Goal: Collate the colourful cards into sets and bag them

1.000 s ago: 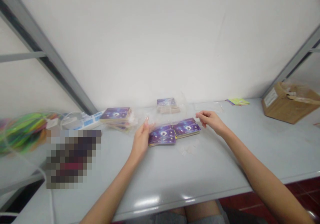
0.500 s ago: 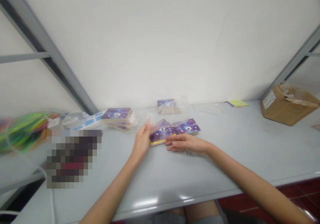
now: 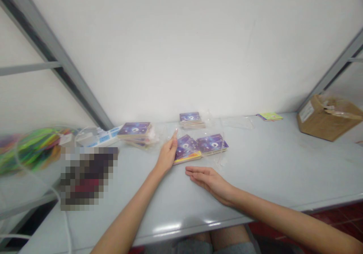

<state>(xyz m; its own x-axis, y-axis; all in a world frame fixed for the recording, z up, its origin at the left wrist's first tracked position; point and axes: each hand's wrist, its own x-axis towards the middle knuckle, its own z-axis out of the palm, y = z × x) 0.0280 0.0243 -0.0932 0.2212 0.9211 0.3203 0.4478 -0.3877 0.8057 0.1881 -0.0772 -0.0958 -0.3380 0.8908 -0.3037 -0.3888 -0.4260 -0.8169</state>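
Observation:
Two stacks of purple-blue cards lie side by side in the middle of the grey table. My left hand (image 3: 168,153) touches the left edge of the left card stack (image 3: 187,148), its fingers stretched along the side. The right card stack (image 3: 212,144) has clear plastic film over and around it. In front of the stacks, my right hand (image 3: 208,180) rests near the table with its fingers extended, holding nothing. Behind them sits another card stack (image 3: 190,117) with clear film. At the left, more cards (image 3: 134,130) are piled beside crumpled plastic.
A cardboard box (image 3: 327,119) stands at the far right. A yellow-green card packet (image 3: 270,116) and a clear sleeve (image 3: 236,123) lie near the wall. At the left are a white power strip (image 3: 104,136), cables and a colourful bundle (image 3: 36,150).
My right hand has drawn back toward the table's front edge, away from the cards. The film has shifted off the left stack toward the right one. The camera view has moved slightly.

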